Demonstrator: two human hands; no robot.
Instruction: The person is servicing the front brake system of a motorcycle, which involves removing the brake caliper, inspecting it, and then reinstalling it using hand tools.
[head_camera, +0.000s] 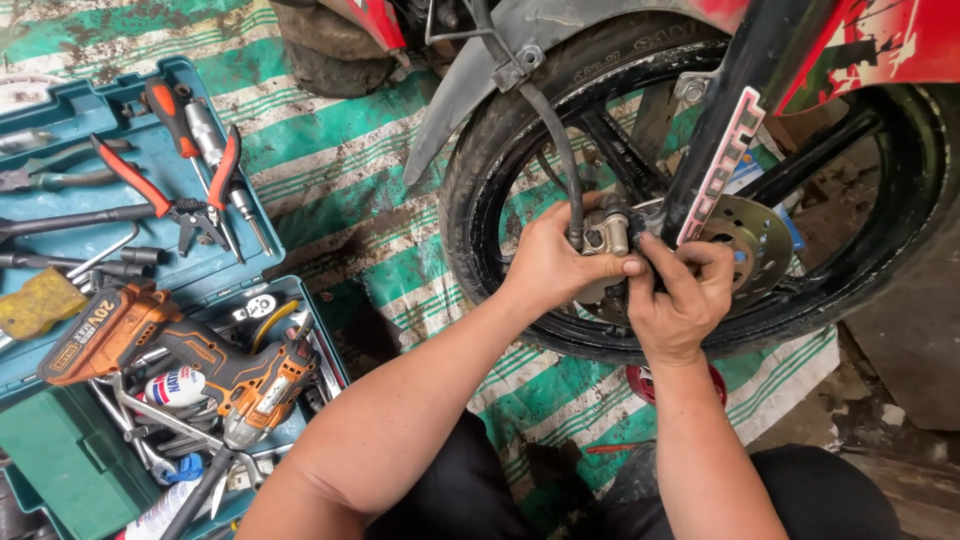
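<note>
A motorcycle's front wheel (500, 170) stands ahead of me, black tyre and black spokes, with a drilled brake disc (755, 235) at the hub. My left hand (555, 262) grips the grey metal brake caliper (607, 233) next to the disc, thumb laid across it. A black hose (562, 150) runs up from the caliper. My right hand (680, 295) pinches the caliper's dark underside from the right, fingers curled on it. The fork leg (735, 110) crosses just above my right hand.
An open teal toolbox (215, 275) lies at the left with red-handled pliers (165, 195), a screwdriver (205, 140), an orange cordless impact driver (190, 355) and several wrenches. A green-and-white striped mat (340, 180) covers the ground. A red round object (640, 385) lies under my right wrist.
</note>
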